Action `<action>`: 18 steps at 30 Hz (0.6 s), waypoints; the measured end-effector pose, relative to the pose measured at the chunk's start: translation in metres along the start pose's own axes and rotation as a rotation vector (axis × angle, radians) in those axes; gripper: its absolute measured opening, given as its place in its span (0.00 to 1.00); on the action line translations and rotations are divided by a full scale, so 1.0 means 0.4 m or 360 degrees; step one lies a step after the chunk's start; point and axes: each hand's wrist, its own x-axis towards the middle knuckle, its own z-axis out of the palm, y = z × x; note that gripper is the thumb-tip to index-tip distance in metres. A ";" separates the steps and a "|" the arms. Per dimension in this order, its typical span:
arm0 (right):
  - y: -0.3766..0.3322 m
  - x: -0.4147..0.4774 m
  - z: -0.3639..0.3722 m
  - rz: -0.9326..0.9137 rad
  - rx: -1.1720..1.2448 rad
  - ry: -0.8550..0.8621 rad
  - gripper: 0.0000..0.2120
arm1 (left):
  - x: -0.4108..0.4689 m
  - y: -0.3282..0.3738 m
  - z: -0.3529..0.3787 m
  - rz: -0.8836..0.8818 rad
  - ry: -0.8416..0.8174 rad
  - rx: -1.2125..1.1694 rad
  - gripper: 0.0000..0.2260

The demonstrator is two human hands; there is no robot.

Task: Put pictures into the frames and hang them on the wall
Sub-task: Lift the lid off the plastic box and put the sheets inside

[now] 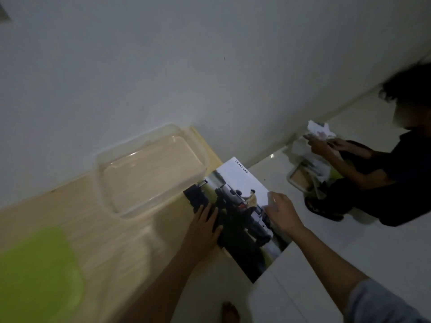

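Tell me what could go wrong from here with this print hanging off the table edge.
1. The picture juts past the table edge over the floor; if the left hand or right hand lifts, it may slide off or crease.
2. The clear container stands right by its far corner, so a push that way could knock it.
3. Dim, blurred view: alignment is hard to judge.
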 end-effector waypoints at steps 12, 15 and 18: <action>-0.001 0.046 0.030 -0.0066 0.0177 0.0108 0.13 | 0.006 -0.022 -0.035 -0.0202 0.0355 -0.0115 0.14; 0.012 0.038 0.023 -0.0145 0.0328 0.0181 0.12 | 0.035 -0.026 -0.044 -0.0223 0.0397 -0.0095 0.17; 0.019 0.028 0.017 -0.0145 0.0514 0.0170 0.12 | 0.059 -0.017 -0.066 -0.0230 0.0422 -0.0079 0.22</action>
